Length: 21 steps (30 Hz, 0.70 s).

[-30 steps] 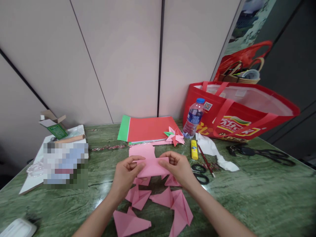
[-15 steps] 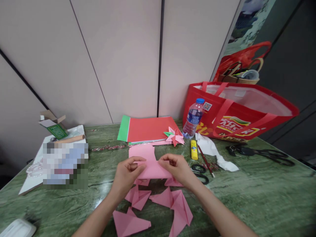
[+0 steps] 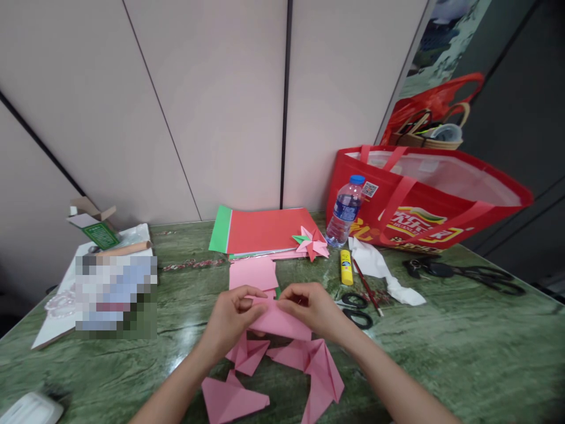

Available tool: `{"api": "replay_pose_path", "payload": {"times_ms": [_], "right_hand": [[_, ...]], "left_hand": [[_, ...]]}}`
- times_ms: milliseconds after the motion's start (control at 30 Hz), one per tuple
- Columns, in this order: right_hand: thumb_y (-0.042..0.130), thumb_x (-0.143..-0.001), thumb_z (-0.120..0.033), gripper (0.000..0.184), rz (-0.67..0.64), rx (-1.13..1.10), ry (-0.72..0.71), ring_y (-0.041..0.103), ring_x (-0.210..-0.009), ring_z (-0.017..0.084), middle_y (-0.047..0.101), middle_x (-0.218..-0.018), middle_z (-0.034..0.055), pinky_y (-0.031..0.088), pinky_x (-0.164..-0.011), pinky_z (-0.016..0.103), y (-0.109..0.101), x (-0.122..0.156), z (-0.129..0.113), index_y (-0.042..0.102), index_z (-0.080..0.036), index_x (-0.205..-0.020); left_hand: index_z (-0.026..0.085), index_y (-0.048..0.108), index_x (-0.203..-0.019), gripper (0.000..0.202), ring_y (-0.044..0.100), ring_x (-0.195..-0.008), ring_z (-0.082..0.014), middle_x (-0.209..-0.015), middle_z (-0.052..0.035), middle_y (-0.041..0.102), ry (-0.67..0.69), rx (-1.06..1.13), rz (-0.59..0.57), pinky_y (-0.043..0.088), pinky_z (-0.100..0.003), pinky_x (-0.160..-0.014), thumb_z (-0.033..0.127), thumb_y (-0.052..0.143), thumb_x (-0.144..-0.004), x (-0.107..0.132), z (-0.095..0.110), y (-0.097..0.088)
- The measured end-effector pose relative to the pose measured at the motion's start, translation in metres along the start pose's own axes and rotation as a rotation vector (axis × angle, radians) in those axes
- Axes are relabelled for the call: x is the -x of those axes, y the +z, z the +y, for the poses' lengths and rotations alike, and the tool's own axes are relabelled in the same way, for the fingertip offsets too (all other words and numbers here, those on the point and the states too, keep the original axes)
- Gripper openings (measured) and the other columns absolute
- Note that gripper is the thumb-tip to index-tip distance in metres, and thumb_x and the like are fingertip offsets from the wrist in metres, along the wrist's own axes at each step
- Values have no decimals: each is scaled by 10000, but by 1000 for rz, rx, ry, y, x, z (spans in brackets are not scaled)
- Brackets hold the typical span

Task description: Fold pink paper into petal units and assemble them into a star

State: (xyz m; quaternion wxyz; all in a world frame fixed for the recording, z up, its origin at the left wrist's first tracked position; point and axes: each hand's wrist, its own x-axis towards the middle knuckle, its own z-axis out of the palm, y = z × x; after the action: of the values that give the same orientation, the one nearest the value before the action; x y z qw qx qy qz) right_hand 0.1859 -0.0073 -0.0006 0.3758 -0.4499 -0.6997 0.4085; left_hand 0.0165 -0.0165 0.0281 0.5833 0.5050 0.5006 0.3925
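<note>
My left hand [image 3: 232, 321] and my right hand [image 3: 311, 309] both pinch a pink paper piece [image 3: 278, 323] just above the green marble table [image 3: 463, 353]; their fingertips meet at its top edge. Several folded pink paper pieces [image 3: 304, 359] lie on the table below my hands. A flat pink sheet [image 3: 252, 272] lies just beyond them.
A stack of red and green paper [image 3: 260, 231] and a folded pink star [image 3: 313, 242] sit at the back. A water bottle [image 3: 345, 211], glue stick [image 3: 346, 267], black scissors [image 3: 359, 310], white paper [image 3: 382, 271] and red bag [image 3: 424, 200] stand right. A small box [image 3: 95, 224] is left.
My hands have drawn closer together and lower, folding the pink piece over so it is narrower and tilted down to the right.
</note>
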Motion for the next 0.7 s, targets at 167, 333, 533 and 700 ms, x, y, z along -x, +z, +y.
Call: {"api": "replay_pose_path", "payload": {"times_ms": [167,333,533,700], "right_hand": [[541,-748,-266,190,-28,-28,-10,435,-522,103,564,-561,-17,303,-487,205,-1,0,2,650,-153,-642],[545,-744,-246,178,-59,-50,18,409,-508,90,538,-546,-22,279,-477,200,-2,0,4,651,-136,-654],[553,-737,-215,144,-64,-21,7,433,-529,94,565,-575,-14,306,-491,194,-3,2,-3,649,-134,-667],[567,-730,-209,140,-40,9,-8,424,-509,88,556,-550,-16,300,-470,188,-2,3,-6,631,-133,-632]], "left_hand": [[141,606,-647,169,383,-352,-53,-396,79,468,0,-28,-15,310,-146,-344,253,689,-552,-1,-3,-1],[126,599,-655,164,377,-373,-45,-421,76,485,36,-85,-42,315,-149,-386,255,670,-585,-4,-8,-4],[121,592,-647,153,386,-388,-43,-440,67,507,33,-113,-46,279,-148,-399,245,664,-593,-4,-9,-4],[119,586,-634,170,419,-396,-48,-442,58,532,37,-102,-72,290,-145,-403,253,682,-591,-4,-10,-3]]}}
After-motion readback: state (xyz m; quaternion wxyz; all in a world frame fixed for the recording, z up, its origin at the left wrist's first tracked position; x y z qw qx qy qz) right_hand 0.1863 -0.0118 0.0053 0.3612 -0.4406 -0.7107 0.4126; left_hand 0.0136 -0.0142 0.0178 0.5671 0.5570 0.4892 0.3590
